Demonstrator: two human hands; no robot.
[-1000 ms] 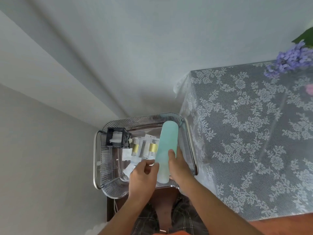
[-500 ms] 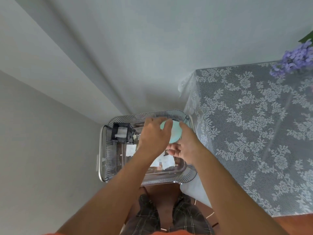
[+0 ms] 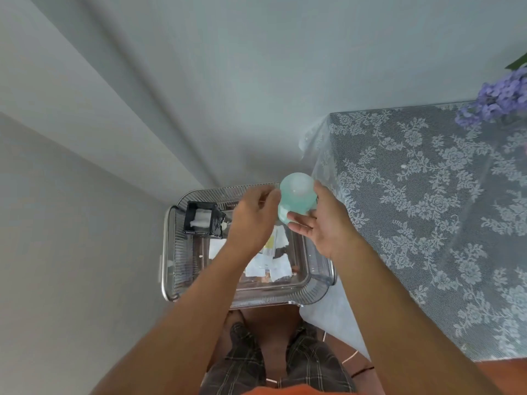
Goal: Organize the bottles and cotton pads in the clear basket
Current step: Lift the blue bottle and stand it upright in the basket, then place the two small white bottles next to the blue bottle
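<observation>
Fingers [image 3: 299,220] of right hand [image 3: 328,223] cradling upright mint bottle [image 3: 296,195], left hand [image 3: 253,218] half-curled touching it, over clear basket [image 3: 171,252] far-right corner

both forearms reached from six o'clock toward twelve, bare to the elbow. the left hand [image 3: 252,216] was palm down, fingers loosely curled, thumb tip pointing toward two o'clock. the right hand [image 3: 323,223] lay at its three o'clock side, palm turned toward nine o'clock, fingers spread and half bent. the two hands were close together, not touching each other.
</observation>
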